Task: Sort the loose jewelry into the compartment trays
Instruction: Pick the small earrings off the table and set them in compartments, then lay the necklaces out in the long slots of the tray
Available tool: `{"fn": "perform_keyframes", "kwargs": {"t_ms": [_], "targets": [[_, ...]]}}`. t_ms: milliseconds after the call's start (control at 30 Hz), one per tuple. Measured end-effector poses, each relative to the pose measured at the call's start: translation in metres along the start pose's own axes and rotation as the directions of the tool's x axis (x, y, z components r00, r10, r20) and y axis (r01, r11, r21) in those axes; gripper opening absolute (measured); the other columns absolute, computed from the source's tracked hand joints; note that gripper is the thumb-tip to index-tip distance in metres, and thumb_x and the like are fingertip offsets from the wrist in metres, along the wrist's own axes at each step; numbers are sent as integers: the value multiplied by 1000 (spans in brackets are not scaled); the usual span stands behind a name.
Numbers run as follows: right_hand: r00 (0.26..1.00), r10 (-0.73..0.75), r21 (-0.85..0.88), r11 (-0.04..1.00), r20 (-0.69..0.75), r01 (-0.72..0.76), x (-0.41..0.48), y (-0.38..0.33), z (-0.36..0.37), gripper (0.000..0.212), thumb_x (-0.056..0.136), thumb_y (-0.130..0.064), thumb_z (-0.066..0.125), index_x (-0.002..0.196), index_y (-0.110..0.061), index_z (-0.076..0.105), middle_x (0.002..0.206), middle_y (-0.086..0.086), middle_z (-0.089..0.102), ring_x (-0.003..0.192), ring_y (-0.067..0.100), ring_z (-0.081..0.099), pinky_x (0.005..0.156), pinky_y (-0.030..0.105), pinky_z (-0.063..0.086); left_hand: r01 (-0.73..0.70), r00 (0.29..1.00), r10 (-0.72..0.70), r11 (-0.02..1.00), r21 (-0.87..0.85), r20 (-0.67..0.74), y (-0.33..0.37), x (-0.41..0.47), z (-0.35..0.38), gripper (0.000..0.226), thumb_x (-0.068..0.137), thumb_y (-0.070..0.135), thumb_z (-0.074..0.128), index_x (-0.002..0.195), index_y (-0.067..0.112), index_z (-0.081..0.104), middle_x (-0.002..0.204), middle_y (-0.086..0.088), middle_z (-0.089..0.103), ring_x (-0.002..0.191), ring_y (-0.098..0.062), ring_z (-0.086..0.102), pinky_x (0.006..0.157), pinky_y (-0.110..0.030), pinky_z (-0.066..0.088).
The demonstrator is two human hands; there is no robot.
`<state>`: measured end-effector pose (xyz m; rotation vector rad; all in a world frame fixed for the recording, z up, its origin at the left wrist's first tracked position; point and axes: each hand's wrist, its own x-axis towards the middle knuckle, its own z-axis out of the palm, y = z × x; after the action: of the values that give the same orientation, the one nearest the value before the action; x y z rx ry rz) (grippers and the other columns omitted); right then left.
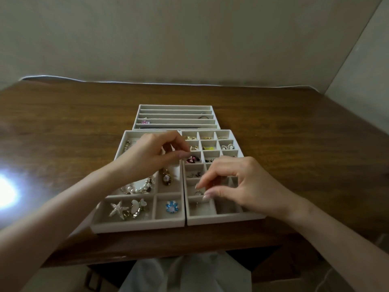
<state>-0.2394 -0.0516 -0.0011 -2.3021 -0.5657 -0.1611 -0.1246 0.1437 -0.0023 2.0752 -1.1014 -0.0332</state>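
Observation:
Three beige velvet trays lie on the wooden table. The left tray [139,226] holds a starfish brooch [118,208], a blue flower piece [171,206], a pearl bracelet [136,189] and a pendant [166,178]. The right tray [225,220] has many small cells with gold rings [190,137], a yellow piece [208,148] and pink and dark earrings [192,159]. My left hand [151,158] hovers over the seam between the two trays, thumb against fingertips; anything pinched there is hidden. My right hand [237,184] pinches a small silver ring [197,193] over a near cell of the right tray.
A third tray [176,106] with long slots sits behind the other two, with a pink piece [145,121] and a dark ring [203,117] in it. A bright glare [6,194] falls on the table's left side. White cloth [185,272] is below the table's front edge.

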Motion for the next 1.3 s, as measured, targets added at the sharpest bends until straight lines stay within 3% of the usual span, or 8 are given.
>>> {"fn": "perform_keyframes", "kwargs": {"t_ms": [200, 333, 467, 700, 767, 867, 933, 1300], "targets": [[981, 134, 39, 991, -142, -130, 12, 14, -20, 9, 82, -20, 68, 90, -18, 71, 87, -9, 68, 83, 4, 62, 73, 15, 49, 29, 996, -28, 1000, 10, -84, -5, 11, -10, 7, 86, 21, 61, 92, 21, 63, 81, 15, 62, 71, 1, 57, 62, -11, 44], [945, 169, -46, 981, -282, -189, 34, 39, -34, 10, 86, -20, 66, 91, -13, 71, 87, -4, 68, 79, 5, 61, 69, 15, 50, 144, 949, -96, 979, 142, -300, -25, 26, -21, 2, 88, 16, 60, 90, 18, 61, 79, 13, 58, 66, -2, 53, 59, -11, 39], [913, 195, -197, 940, -360, -278, 73, 74, -40, 12, 89, -20, 63, 95, -14, 70, 92, -1, 68, 82, 6, 59, 72, 13, 46, 376, 876, -181, 837, 398, -447, -59, 41, -25, 8, 91, 23, 54, 93, 16, 54, 91, 1, 59, 78, -18, 54, 62, -30, 39], [800, 433, -348, 737, -416, -580, 132, 123, -45, 31, 96, -31, 50, 119, -11, 58, 113, 5, 64, 99, 18, 60, 73, 27, 46, 678, 728, -509, 635, 371, -459, -114, 63, -41, 35, 96, 29, 40, 117, 2, 44, 122, -21, 50, 110, -40, 49, 87, -44, 40], [771, 520, -331, 702, -367, -631, 141, 133, -43, 34, 98, -33, 46, 115, -7, 60, 110, 9, 65, 95, 22, 62, 75, 32, 49, 688, 723, -576, 652, 319, -382, -122, 69, -45, 36, 97, 34, 40, 114, 4, 50, 117, -19, 57, 106, -37, 53, 83, -39, 42], [765, 558, -295, 709, -321, -641, 150, 140, -40, 33, 99, -29, 44, 86, -6, 63, 79, 11, 64, 62, 18, 54, 55, 28, 40, 641, 767, -567, 702, 310, -302, -128, 77, -48, 31, 97, 33, 40, 99, 7, 59, 105, -17, 64, 94, -34, 57, 72, -34, 42], [770, 540, -289, 719, -340, -632, 153, 139, -38, 29, 98, -23, 44, 81, -7, 62, 66, 5, 54, 55, 16, 46, 49, 26, 33, 627, 778, -546, 708, 325, -311, -128, 80, -48, 27, 97, 27, 40, 86, 8, 57, 95, -17, 65, 82, -32, 57, 65, -32, 39], [781, 466, -254, 765, -416, -592, 153, 105, -61, 22, 97, -15, 44, 81, -9, 59, 73, 9, 58, 57, 16, 48, 49, 24, 34, 600, 781, -416, 707, 374, -465, -95, 84, -66, 25, 97, 24, 38, 90, 6, 55, 81, -8, 55, 74, -28, 50, 63, -33, 36]]}}
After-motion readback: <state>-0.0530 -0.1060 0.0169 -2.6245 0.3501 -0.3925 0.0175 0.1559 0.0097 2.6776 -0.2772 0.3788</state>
